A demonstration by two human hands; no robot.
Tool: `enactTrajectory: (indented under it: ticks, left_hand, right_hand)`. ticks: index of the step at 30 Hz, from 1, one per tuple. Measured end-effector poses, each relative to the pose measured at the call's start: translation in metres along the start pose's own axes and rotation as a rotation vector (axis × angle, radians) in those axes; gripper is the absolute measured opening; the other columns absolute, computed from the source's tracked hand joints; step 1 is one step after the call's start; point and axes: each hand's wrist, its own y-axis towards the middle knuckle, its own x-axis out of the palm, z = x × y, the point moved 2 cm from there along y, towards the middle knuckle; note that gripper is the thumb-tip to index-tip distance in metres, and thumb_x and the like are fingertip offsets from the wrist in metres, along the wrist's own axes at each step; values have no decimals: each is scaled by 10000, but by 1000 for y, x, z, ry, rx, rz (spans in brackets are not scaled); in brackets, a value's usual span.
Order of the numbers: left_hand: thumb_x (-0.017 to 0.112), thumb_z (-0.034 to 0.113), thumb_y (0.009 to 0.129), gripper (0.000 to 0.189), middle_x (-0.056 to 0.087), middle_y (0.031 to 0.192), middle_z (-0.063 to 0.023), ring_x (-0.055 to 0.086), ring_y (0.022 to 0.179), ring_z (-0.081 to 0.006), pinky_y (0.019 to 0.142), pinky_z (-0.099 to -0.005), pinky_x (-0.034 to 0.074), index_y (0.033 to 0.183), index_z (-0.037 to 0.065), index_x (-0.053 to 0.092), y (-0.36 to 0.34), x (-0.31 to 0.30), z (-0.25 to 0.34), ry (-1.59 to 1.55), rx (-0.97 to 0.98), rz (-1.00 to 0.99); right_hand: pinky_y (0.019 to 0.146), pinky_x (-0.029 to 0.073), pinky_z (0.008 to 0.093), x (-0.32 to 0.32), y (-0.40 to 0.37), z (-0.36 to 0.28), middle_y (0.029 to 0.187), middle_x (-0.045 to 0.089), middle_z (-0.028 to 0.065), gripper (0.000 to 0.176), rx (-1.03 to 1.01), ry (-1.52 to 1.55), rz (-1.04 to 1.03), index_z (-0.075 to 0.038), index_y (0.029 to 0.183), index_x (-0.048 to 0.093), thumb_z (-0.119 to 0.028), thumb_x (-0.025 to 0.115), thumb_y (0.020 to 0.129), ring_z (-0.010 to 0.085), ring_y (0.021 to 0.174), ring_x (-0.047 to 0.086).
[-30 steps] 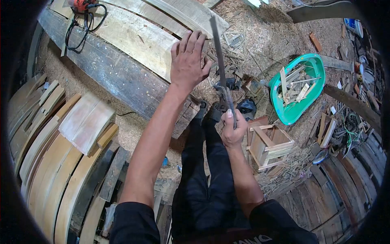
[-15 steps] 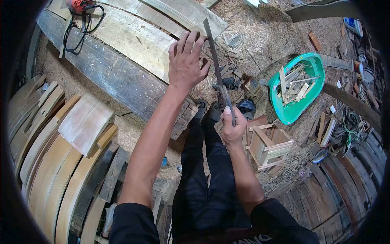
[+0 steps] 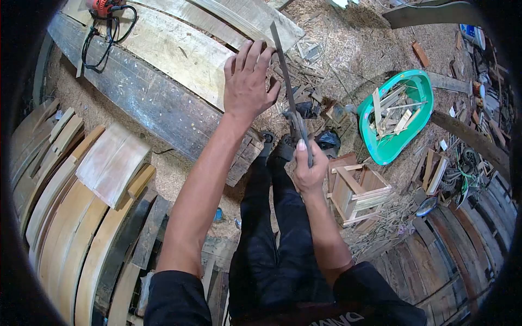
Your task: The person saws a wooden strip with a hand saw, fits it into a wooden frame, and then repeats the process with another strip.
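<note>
Sawdust-strewn floor (image 3: 348, 49), right hand (image 3: 309, 173) gripping long, thin dark blade (image 3: 283, 65)

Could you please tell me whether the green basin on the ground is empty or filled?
Partly filled: the green basin holds a loose pile of pale wood offcuts; its lower end shows bare green.

Sawdust floor (image 3: 348, 49), pale planks (image 3: 179, 51), green basin (image 3: 389, 157), wooden crate (image 3: 356, 190)
</note>
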Motion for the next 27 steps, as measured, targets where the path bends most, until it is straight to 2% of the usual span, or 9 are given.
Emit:
enactTrajectory:
  ticks: [9, 15, 19, 22, 27]
  left_hand:
    - [785, 303, 736, 791, 404, 1470, -85, 342, 1411, -286, 1136, -480, 257, 1414, 160, 405, 0, -2, 0, 0, -9, -27]
    - [750, 305, 752, 763, 417, 1453, -85, 342, 1409, -279, 1137, -481, 257, 1410, 127, 407, 1, 0, 1, -27, -22, 14]
    - [739, 309, 758, 770, 416, 1456, -84, 348, 1408, -272, 1139, -479, 254, 1421, 115, 399, 1, -2, 0, -14, -12, -2]
    - [745, 309, 753, 786, 417, 1458, -83, 352, 1408, -273, 1140, -478, 254, 1429, 114, 395, -2, 1, 1, -11, -20, -4]
    - [758, 304, 741, 806, 416, 1459, -82, 347, 1412, -276, 1141, -479, 253, 1432, 112, 391, 0, -1, 0, -28, -12, 3]
  right_hand:
    - [483, 300, 276, -1, 0, -9, 579, 416, -33, 351, 18, -35, 16, -25, 722, 538, -250, 625, 978, 46, 559, 381]
    - [493, 320, 272, 8, 12, -14, 581, 417, -37, 349, -21, -102, 30, -34, 721, 536, -251, 621, 981, 44, 564, 385]
    - [494, 307, 271, 7, 1, -11, 588, 416, -47, 352, 28, 14, 36, -37, 723, 531, -250, 604, 992, 45, 570, 374]
    - [497, 296, 266, 11, 20, -16, 593, 406, -49, 357, -13, -20, 17, -36, 718, 524, -251, 607, 992, 42, 575, 364]
    - [501, 299, 270, 4, 9, -8, 597, 407, -43, 365, -16, -20, -4, -35, 721, 519, -264, 615, 988, 47, 582, 364]
